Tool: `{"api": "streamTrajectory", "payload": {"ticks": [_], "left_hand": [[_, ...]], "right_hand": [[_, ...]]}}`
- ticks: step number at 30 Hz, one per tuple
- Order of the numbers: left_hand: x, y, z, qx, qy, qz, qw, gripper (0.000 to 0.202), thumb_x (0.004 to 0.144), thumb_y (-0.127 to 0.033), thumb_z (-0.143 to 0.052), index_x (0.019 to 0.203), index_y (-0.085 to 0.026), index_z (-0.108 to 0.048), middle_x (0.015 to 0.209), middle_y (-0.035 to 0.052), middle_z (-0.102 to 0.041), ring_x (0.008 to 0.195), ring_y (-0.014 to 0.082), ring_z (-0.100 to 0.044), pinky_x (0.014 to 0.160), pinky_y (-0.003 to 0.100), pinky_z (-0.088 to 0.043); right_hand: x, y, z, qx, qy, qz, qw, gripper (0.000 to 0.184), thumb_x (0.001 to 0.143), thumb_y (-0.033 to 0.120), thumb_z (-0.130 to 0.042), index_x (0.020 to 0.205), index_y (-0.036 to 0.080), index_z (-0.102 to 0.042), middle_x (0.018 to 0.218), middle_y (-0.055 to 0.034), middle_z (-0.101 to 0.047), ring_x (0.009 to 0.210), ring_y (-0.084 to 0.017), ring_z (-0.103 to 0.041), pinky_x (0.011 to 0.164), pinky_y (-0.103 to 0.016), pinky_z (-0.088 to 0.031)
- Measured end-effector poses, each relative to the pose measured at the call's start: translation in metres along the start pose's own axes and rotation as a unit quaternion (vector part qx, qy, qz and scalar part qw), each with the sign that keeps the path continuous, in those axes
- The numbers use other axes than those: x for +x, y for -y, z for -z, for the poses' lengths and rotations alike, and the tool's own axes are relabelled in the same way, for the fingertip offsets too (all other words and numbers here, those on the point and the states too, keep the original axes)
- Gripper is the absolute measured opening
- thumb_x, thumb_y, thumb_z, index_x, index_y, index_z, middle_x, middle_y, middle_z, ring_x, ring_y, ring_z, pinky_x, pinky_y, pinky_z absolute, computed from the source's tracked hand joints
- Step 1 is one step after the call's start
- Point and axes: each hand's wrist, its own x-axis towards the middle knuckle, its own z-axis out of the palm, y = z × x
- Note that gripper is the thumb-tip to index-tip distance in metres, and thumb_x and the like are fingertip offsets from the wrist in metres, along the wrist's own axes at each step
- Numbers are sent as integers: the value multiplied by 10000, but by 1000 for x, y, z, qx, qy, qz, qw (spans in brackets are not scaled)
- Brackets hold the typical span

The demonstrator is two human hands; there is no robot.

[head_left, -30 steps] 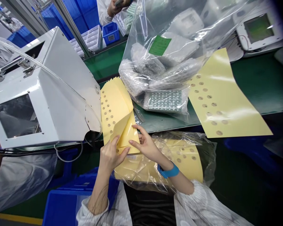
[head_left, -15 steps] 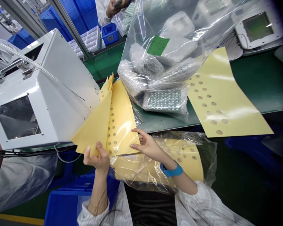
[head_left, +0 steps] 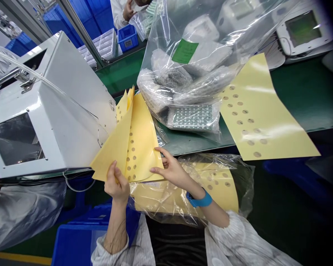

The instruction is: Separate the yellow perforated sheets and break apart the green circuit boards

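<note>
My left hand (head_left: 117,183) pinches the lower edge of several yellow sheets (head_left: 113,147) and holds them lifted up and to the left. Beneath them lies a stack of yellow sheets with round holes (head_left: 141,140) at the green table's front edge. My right hand (head_left: 170,170), with a blue wristband, rests its fingertips on the stack's right lower edge and presses it down. A clear plastic bag with more yellow punched sheets (head_left: 211,184) lies in my lap under both hands.
A white metal machine box (head_left: 50,107) stands at the left, close to the lifted sheets. A large clear bag of packed parts (head_left: 188,70) sits behind the stack. A single yellow sheet (head_left: 261,114) lies at right. Blue bins (head_left: 72,244) are below; another person's hand (head_left: 127,11) is at the top.
My left hand went from fingering a folded corner to lifting several sheets up and left. Since then the lifted sheets have swung slightly back right. My right hand stays on the stack.
</note>
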Motion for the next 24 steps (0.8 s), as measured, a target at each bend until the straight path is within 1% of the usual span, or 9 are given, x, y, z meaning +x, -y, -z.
{"api": "streamTrajectory", "payload": {"ticks": [3,5,6,8,11,13,18,21,24], "left_hand": [[-1,-4,4,-28,138,-121,983,451,864,-421,-587,1198,-119,-560,975,138,-720,763,209,-715,627,265,-561],[-3,-8,3,-29,199,-177,964,669,783,-553,-645,1241,-83,-514,991,165,-715,704,223,-713,575,279,-548],[-4,-9,3,-19,206,-188,960,674,767,-538,-674,1233,-78,-513,975,160,-719,661,215,-706,551,277,-537],[-4,-9,1,6,180,-186,966,506,798,-378,-697,1189,-100,-536,923,125,-729,604,184,-692,526,255,-514],[1,-1,3,14,129,-152,980,340,856,-232,-637,1173,-140,-554,911,95,-729,652,162,-702,549,222,-507],[7,6,7,3,127,-123,984,361,887,-287,-606,1213,-148,-539,951,103,-724,726,170,-712,597,221,-523],[15,12,14,-18,180,-79,980,379,982,-364,-397,1259,-132,-512,1017,130,-709,826,185,-712,679,241,-541],[14,5,14,-35,220,-102,969,425,994,-382,-332,1298,-116,-464,1062,160,-693,831,199,-712,668,260,-541],[10,-3,12,-59,265,-158,949,570,944,-494,-423,1342,-87,-390,1109,197,-671,838,228,-710,638,277,-540]], "right_hand": [[4,-4,-4,-65,-50,-2,997,626,694,425,-776,1237,222,-540,953,-54,-707,881,-251,-682,789,-392,-571],[5,-5,-4,-90,-65,-3,994,551,698,436,-768,1173,216,-597,963,-57,-700,903,-258,-670,803,-391,-562],[4,-5,-3,-93,-64,-2,994,539,703,437,-762,1166,212,-603,975,-60,-695,911,-256,-666,807,-387,-559],[2,-2,0,-83,-35,1,996,572,714,424,-754,1210,203,-576,1029,-68,-680,930,-243,-660,818,-371,-554],[-4,2,6,-41,39,4,998,668,732,354,-745,1318,197,-464,1122,-79,-648,969,-211,-652,842,-338,-545],[-7,3,8,-21,61,1,998,670,752,305,-724,1340,203,-420,1138,-77,-641,977,-193,-650,836,-318,-545],[-6,0,6,-8,41,-7,999,590,758,294,-718,1283,205,-463,1065,-69,-669,922,-191,-667,783,-303,-556],[-4,-3,2,-7,21,5,1000,676,751,324,-734,1339,229,-414,1021,-59,-684,896,-198,-679,775,-312,-560],[-3,-5,-1,0,1,15,1000,882,743,328,-745,1452,273,-225,968,-31,-695,849,-197,-685,758,-327,-558]]}}
